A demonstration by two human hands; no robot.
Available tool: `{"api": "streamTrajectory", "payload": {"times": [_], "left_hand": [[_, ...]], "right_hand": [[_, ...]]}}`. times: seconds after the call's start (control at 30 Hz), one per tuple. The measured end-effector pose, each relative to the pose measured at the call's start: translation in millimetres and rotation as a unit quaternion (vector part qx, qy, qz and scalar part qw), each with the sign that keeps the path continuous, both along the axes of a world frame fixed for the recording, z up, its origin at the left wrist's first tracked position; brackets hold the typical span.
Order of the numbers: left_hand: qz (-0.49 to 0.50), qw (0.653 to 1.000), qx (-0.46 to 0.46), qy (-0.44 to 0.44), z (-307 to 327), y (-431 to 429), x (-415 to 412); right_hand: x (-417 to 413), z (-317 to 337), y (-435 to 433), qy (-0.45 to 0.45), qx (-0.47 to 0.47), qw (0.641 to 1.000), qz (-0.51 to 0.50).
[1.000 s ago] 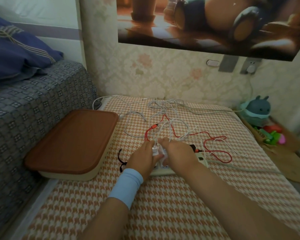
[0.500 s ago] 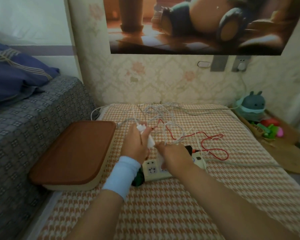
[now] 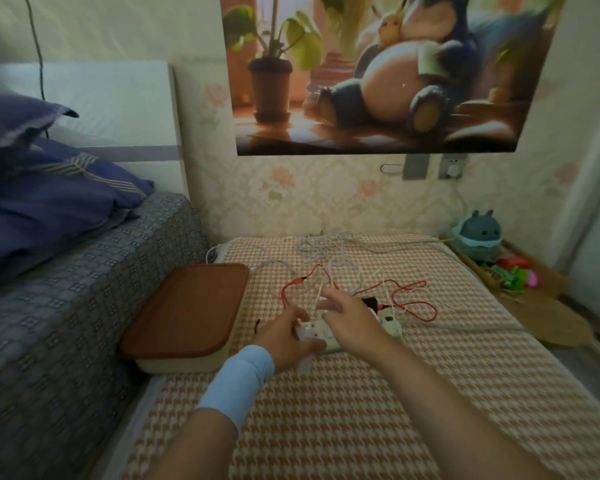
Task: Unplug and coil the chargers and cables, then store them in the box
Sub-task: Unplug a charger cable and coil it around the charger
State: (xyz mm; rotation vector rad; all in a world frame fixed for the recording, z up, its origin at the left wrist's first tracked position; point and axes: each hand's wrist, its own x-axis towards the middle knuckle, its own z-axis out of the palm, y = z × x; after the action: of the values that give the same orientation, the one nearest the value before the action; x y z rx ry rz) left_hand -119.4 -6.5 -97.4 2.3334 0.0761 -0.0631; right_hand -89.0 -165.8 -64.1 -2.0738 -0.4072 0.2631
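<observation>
Box point(image 3: 187, 310) left of power strip point(image 3: 392, 327), cables point(image 3: 323, 242) behind it, all on mat point(image 3: 361, 410)

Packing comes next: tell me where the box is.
Head view, left of centre: the box lies lid-on between the bed and the left hand.

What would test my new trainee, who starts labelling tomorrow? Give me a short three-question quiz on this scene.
1. True or false: the box has its lid on.
2. Where does the red cable lie? A: on the box. B: on the checked mat, beyond the power strip. C: on the pillow.
3. Fill in: the hand over the power strip with its fingers spread is the ____ hand.

Key: 1 true; 2 B; 3 right.
</observation>
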Motion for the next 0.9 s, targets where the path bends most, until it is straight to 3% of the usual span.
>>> {"api": "streamTrajectory", "payload": {"times": [0.07, 0.17, 0.27, 0.37, 0.47, 0.6, 0.7, 0.83, 0.9], "left_hand": [[-0.038, 0.997, 0.055, 0.044, 3.5, -6.2, -12.1], [-0.109, 0.984, 0.061, 0.128, 11.6, -12.9, -29.0], [-0.11, 0.954, -0.088, 0.264, 11.4, -12.4, -44.3], [-0.053, 0.935, -0.165, 0.311, 4.8, -4.9, -50.8], [-0.034, 0.956, -0.143, 0.253, -3.0, -1.3, -55.8], [0.043, 0.997, -0.041, 0.052, -21.0, -0.5, -58.7], [0.059, 0.996, -0.005, -0.069, -19.0, -6.6, -47.5], [0.12, 0.971, -0.203, -0.05, -11.6, -29.9, -37.2], [0.172, 0.911, -0.374, -0.003, -10.8, -28.3, -28.6]], "right_hand": [[-13.9, 2.7, 6.3, 0.106, 0.104, 0.988, -0.031], [-28.8, -3.2, 3.5, 0.079, 0.082, 0.993, -0.022], [-36.3, -16.8, -8.3, 0.123, 0.115, 0.985, -0.035], [-37.8, -30.7, -17.7, 0.149, 0.107, 0.982, -0.049], [-39.2, -45.7, -21.7, 0.147, 0.084, 0.984, -0.054], [-36.7, -53.8, -25.3, 0.139, 0.077, 0.986, -0.043], [-37.7, -51.0, -23.4, 0.089, 0.047, 0.995, 0.014], [-43.7, -45.1, -14.2, 0.016, 0.038, 0.995, 0.093], [-43.0, -45.7, -8.0, 0.0, 0.017, 0.992, 0.126]]}}
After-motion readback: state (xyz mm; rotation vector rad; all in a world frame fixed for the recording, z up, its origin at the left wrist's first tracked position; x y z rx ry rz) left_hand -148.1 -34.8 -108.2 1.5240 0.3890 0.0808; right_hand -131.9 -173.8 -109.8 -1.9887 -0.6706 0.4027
